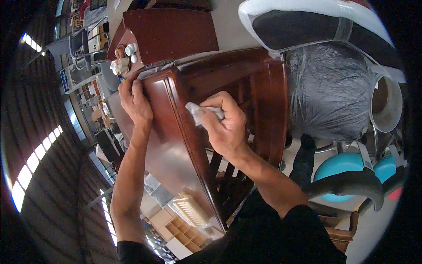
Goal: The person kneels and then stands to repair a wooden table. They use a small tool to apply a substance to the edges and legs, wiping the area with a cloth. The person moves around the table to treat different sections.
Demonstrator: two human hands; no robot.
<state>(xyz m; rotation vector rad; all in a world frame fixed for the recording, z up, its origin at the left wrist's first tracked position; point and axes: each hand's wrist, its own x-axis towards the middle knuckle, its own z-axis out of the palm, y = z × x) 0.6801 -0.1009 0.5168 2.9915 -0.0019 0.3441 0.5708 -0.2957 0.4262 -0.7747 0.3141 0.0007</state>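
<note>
A dark reddish-brown piece of wooden furniture with a glossy flat top (169, 147) and a moulded edge stands in front of me. My right hand (226, 127) pinches a folded whitish cloth (193, 113) between thumb and fingers, close to the moulded edge. Whether it is fabric or paper I cannot make out. My left hand (136, 103) lies on the top near its far corner, fingers stretched out and holding nothing I can see. Below the edge, beside my right hand, the side shows open slats and a dark recess.
Beyond the far corner, white cups or jars (129, 49) cluster on another reddish-brown wooden piece (171, 35). To the right are a chair seat wrapped in grey plastic (329, 92), a white-rimmed black cushion (299, 26) and turquoise round seats (340, 176). A pale slatted piece (191, 210) lies beyond the left side.
</note>
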